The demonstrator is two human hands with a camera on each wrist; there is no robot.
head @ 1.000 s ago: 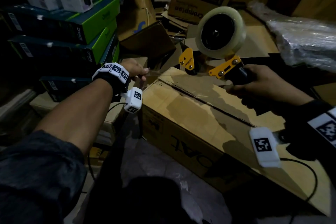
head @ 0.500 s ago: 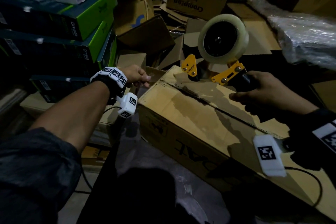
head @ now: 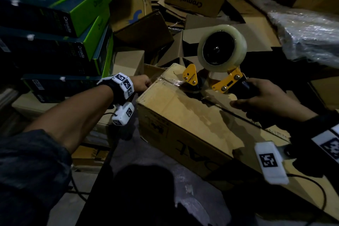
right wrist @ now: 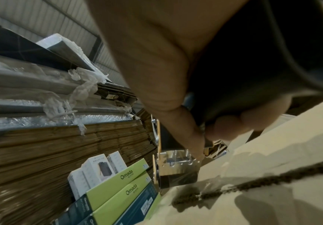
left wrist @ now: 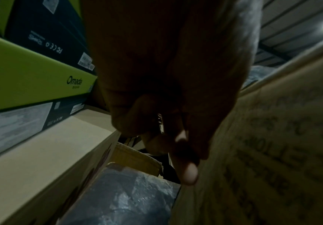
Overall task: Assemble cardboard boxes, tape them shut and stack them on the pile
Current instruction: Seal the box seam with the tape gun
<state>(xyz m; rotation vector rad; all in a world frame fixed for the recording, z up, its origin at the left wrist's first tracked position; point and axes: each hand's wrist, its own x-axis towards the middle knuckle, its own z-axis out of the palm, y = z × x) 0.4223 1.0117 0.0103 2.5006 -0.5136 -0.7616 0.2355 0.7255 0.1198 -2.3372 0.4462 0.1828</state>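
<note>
Head view put the left hand [head: 142, 83] at nine o'clock of the cardboard box [head: 183, 115], fingers curled at its far end panel, seemingly pinning the tape's end; what they pinched could not be told. The box lay on its side on the floor, centre frame, its top seam still open toward the near end. It looked light but stiff, best steadied at corners and edges. At three o'clock the right hand [head: 256, 95] was clamped on the tape dispenser [head: 220, 64], pressed onto the seam.
</note>
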